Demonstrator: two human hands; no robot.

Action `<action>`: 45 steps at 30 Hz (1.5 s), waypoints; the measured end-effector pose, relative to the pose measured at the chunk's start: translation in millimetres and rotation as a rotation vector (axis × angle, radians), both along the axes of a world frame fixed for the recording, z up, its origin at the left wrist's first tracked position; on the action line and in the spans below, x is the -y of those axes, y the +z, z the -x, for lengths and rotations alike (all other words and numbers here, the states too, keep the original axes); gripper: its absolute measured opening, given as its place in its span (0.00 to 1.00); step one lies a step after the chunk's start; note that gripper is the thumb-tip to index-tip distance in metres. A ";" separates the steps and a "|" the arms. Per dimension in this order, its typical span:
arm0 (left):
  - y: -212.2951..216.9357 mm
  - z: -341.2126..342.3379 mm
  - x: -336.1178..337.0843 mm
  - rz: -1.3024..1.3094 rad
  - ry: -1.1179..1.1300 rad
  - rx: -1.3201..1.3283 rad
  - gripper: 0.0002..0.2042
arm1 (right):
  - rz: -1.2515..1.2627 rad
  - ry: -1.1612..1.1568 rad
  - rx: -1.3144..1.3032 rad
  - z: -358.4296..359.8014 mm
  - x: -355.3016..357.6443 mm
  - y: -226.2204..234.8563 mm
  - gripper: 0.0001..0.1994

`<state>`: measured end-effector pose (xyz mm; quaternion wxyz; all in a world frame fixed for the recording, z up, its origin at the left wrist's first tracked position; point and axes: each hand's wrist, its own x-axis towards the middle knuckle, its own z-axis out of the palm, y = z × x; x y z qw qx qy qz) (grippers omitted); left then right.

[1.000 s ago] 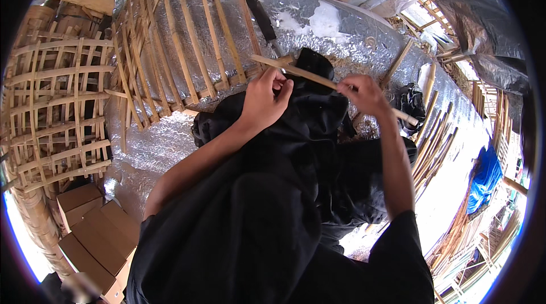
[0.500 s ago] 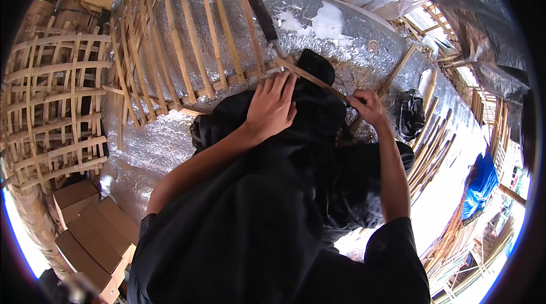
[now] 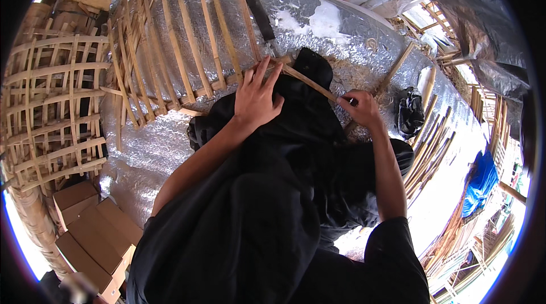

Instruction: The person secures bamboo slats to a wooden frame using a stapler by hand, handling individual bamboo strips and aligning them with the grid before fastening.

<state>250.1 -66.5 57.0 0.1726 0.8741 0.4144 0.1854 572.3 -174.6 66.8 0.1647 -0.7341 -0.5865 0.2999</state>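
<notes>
A row of bamboo slats lies across a long bamboo strip, whose bare end reaches to the right. At the last slat, my left hand rests with fingers spread, fingertips touching the bamboo near the joint. The strip's right end is pinched in my right hand, between thumb and curled fingers. Just beyond my left fingertips lies a long dark blade-like tool with a pale metal part at its near end. My black-clothed leg and foot are beneath the strip.
Silver foil sheeting covers the ground. A woven bamboo lattice stands at left, above cardboard boxes. Loose bamboo sticks and a crumpled black plastic bag lie at right, with a blue bag farther out.
My left hand has slid left along the bamboo, its fingers more spread. My right hand has shifted slightly left and nearer me, with the strip's end dipping along with it.
</notes>
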 end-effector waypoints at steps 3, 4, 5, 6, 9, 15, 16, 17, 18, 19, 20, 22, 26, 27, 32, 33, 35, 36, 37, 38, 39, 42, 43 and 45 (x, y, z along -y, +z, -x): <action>-5.2 5.6 -3.8 -0.087 -0.037 -0.030 0.42 | -0.109 -0.111 -0.129 11.1 -3.6 -0.4 0.13; -6.1 8.1 -4.3 -0.096 -0.048 -0.047 0.42 | -0.201 -0.214 -0.249 17.7 -6.8 0.4 0.12; -7.7 8.4 -4.1 -0.104 -0.063 -0.061 0.41 | -0.198 -0.213 -0.244 26.1 -13.8 5.3 0.12; -11.2 11.6 -4.4 -0.103 -0.056 -0.061 0.41 | -0.222 -0.171 -0.266 40.0 -29.3 12.2 0.11; -17.8 22.0 -5.9 -0.134 -0.047 -0.032 0.42 | -0.300 0.012 -0.353 95.3 -74.7 23.5 0.11; -14.7 45.0 -19.6 -0.101 -0.043 -0.044 0.41 | -0.312 -0.037 -0.303 166.1 -133.7 -5.4 0.10; -14.6 52.6 -24.6 -0.097 -0.060 -0.037 0.41 | -0.299 -0.112 -0.327 175.2 -138.1 -5.9 0.10; -17.4 60.4 -26.7 -0.090 -0.073 -0.029 0.42 | -0.293 -0.102 -0.326 181.9 -140.5 -11.8 0.10; -21.1 68.1 -29.6 -0.086 -0.064 -0.026 0.42 | -0.383 -0.072 -0.245 186.3 -142.2 -18.4 0.09; -24.4 74.9 -33.1 -0.071 -0.079 -0.007 0.43 | -0.474 -0.043 -0.164 191.3 -144.1 -24.1 0.09; -28.8 81.7 -35.4 -0.053 -0.091 0.010 0.45 | -0.513 -0.022 -0.185 199.0 -146.9 -25.6 0.08; -36.5 93.4 -38.5 -0.050 -0.083 0.016 0.45 | -0.500 0.031 -0.170 211.1 -151.2 -30.0 0.08; -38.6 103.4 -40.3 -0.031 -0.104 0.043 0.45 | -0.495 0.098 -0.147 224.2 -153.6 -28.7 0.06; -38.2 105.5 -40.3 -0.031 -0.102 0.045 0.45 | -0.495 0.100 -0.145 226.2 -154.0 -28.9 0.06; -36.3 112.4 -40.4 -0.029 -0.099 0.062 0.44 | -0.660 0.186 -0.036 236.2 -154.7 -31.8 0.04; -35.6 114.4 -40.5 -0.029 -0.099 0.061 0.44 | -0.661 0.185 -0.036 237.8 -154.7 -33.0 0.04; -34.5 117.0 -40.5 -0.036 -0.103 0.051 0.44 | -0.641 0.178 -0.036 240.2 -154.7 -33.4 0.04; -34.1 117.1 -40.5 -0.036 -0.104 0.050 0.44 | -0.642 0.177 -0.036 240.5 -154.2 -32.3 0.04; -33.7 116.6 -40.4 -0.032 -0.104 0.048 0.44 | -0.629 0.191 -0.037 240.0 -153.6 -30.9 0.04; -33.6 116.1 -39.8 -0.028 -0.103 0.045 0.44 | -0.616 0.205 -0.039 239.7 -152.9 -29.5 0.03; -33.4 115.3 -38.8 -0.029 -0.103 0.043 0.44 | -0.617 0.205 -0.041 238.9 -151.2 -30.1 0.03; -31.3 108.0 -34.3 -0.037 -0.116 0.057 0.43 | -0.647 0.198 -0.010 231.3 -143.2 -34.3 0.03; -30.5 103.8 -32.9 -0.027 -0.116 0.043 0.42 | -0.681 0.210 0.020 227.6 -140.8 -36.3 0.04; -27.0 95.0 -30.2 -0.014 -0.136 0.028 0.41 | -0.710 0.203 0.056 221.5 -134.2 -35.9 0.04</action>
